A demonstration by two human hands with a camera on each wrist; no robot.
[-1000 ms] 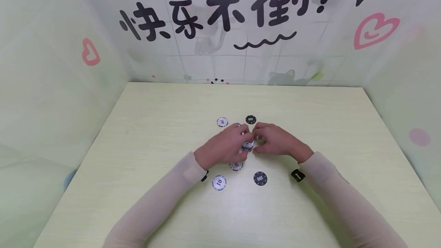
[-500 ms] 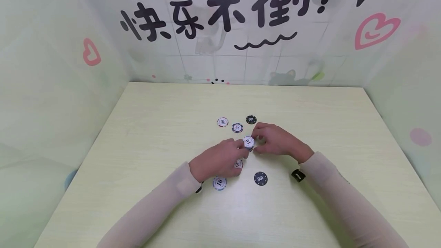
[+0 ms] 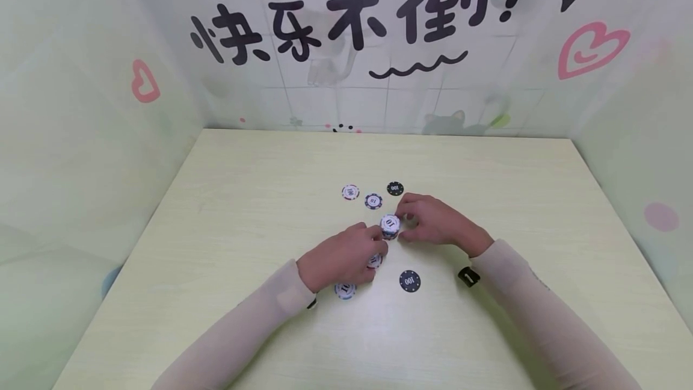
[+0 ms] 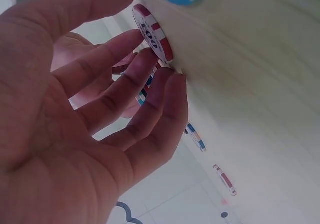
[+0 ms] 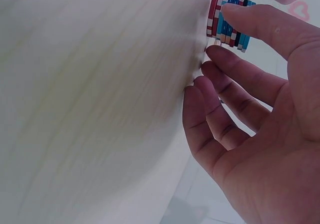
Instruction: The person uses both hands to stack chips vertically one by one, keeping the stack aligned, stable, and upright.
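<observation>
In the head view, the stack of poker chips, topped by a white "10" chip, stands between the hands. The right hand rests its thumb and index finger loosely against the stack's right side. The right wrist view shows the thumb over the red, blue and black edges of the stack; the other fingers are curved beside it. The left hand is over a red-and-white "100" chip. Its fingertips touch the chip's edge and the thumb lies at the other side, with no clear pinch. This chip is partly hidden in the head view.
Loose chips lie on the pale table: white, blue-and-white and black chips at the back, with a black chip in front. A light-blue-edged chip is partly under the left hand. Printed cloth walls surround the table.
My left hand has left the stack and moved down-left to the red-and-white chip. The white "10" chip now lies flat on top of the stack. My right hand has barely moved.
</observation>
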